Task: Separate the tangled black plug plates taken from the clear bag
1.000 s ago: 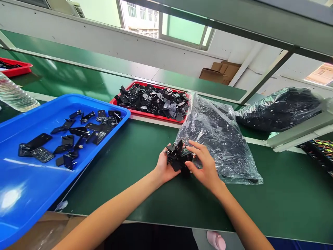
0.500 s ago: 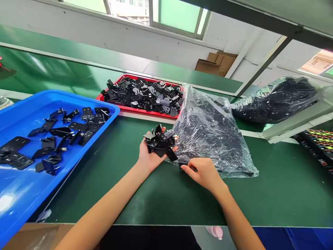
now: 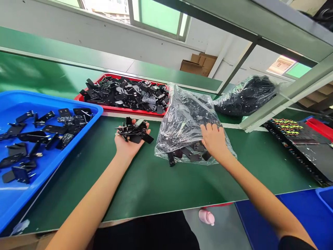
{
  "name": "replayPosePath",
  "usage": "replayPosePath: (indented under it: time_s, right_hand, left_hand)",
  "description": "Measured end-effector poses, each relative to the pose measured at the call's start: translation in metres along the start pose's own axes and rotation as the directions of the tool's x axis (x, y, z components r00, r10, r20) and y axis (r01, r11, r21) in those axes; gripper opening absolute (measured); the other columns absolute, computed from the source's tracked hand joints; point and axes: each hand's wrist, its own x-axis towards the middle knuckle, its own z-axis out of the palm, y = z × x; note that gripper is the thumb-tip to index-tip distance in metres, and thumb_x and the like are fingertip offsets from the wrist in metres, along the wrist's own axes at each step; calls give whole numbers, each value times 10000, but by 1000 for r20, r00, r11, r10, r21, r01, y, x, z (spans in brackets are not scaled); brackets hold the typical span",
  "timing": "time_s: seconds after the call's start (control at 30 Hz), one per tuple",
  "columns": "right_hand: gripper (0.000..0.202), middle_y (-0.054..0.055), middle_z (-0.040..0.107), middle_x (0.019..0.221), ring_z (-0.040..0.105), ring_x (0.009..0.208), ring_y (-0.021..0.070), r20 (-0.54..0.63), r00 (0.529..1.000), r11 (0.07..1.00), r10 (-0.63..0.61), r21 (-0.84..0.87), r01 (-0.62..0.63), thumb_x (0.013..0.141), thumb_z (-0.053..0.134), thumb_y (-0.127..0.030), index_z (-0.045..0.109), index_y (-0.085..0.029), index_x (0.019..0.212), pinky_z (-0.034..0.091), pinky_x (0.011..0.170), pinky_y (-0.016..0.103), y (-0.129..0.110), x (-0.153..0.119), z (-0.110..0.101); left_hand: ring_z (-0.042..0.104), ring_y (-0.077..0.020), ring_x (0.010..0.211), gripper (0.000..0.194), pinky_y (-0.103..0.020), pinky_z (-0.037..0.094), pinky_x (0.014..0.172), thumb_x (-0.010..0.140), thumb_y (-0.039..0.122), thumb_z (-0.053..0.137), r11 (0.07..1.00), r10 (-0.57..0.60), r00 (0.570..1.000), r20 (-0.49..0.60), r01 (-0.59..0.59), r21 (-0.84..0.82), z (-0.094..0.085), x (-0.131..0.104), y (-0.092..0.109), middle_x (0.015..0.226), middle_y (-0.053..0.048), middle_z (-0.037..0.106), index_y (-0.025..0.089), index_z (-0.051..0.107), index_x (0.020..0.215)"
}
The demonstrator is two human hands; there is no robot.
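My left hand (image 3: 130,144), palm up, cradles a pile of small black plastic parts (image 3: 134,131), some with metal pins, above the green table. My right hand (image 3: 213,140) rests on a clear plastic bag (image 3: 179,121) of similar black parts; whether its fingers pinch the film is hard to make out. Several loose black parts (image 3: 195,157) show at the bag's near opening, and one black part (image 3: 171,159) sticks out onto the table.
A blue tray (image 3: 90,130) with scattered black parts stands at left. Behind, a red tray (image 3: 104,108) is heaped with them. Another filled bag (image 3: 247,95) lies beside a metal post (image 3: 270,113). At right is a black rack (image 3: 293,149) with coloured pieces.
My right hand has moved from the bag's near edge onto its top at the right, and the near opening now shows loose parts. My left hand still holds its pile. The view has shifted right.
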Motion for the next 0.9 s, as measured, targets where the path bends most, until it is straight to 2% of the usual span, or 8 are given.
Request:
replayPosePath:
  time_s: [0.07,0.13,0.23,0.33,0.43,0.6,0.77,0.9]
  right_hand:
    - [194,169,678,837,615,813,286,62,998,1000,-17,14,17,819,512,-94,654,-111,950,399,707,361,7,9,-9]
    - [188,133,699,807,630,743,246,52,999,999,2,38,-4,830,514,-127,678,-124,922,385,650,318,17,18,-30]
    - [248,116,727,872,654,837,258,-33,992,990,121,81,-118,818,532,-153,719,-134,980,379,675,319,37,37,-78]
    - [333,139,725,924,642,934,247,-161,985,987,66,157,-40,841,474,-191,727,-40,994,365,741,352,53,59,-121]
    - [408,98,718,955,583,1039,300,-184,981,981,55,195,-18,808,468,-266,715,1,994,341,701,387,53,72,-148]
    - [379,34,714,964,374,1225,444,-239,964,929,115,369,-19,691,510,-231,726,-5,906,153,479,196,31,69,-170]
    - [460,41,696,822,446,1153,449,-243,969,935,31,349,58,675,370,-226,716,16,859,15,487,115,31,63,-172]
    - [480,44,692,719,459,1129,442,-248,969,951,-22,294,97,655,331,-250,709,17,783,8,487,82,29,56,-169]
  left_hand:
    - [633,-308,1055,471,-452,547,763,896,446,267,1000,-10,1000,-12,10,0,-2,2,0,1061,-145,674,169,642,962]
    - [620,-316,1073,476,-455,537,773,895,449,257,999,-34,999,-8,34,-4,-4,3,0,1071,-154,668,164,636,933]
    - [587,-328,1115,484,-463,511,815,897,451,239,999,-37,999,14,37,-18,-5,4,-2,1075,-163,665,154,622,908]
    - [554,-325,1150,490,-473,481,871,903,469,225,1000,1,999,40,0,-9,-6,5,-7,1044,-149,671,153,599,898]
    - [537,-314,1173,480,-464,466,897,913,458,201,1000,17,998,64,-18,18,-7,7,-12,1029,-127,671,162,579,895]
    - [550,-293,1165,460,-438,474,897,925,437,180,999,13,996,91,-17,50,-8,6,-12,1038,-101,668,181,562,903]
    - [568,-297,1138,451,-431,490,871,921,437,186,999,5,996,84,-8,32,-6,5,-13,992,-88,670,184,559,902]
    - [565,-305,1133,474,-431,492,864,921,454,193,999,13,995,95,-16,30,-7,6,-13,988,-102,673,166,569,904]
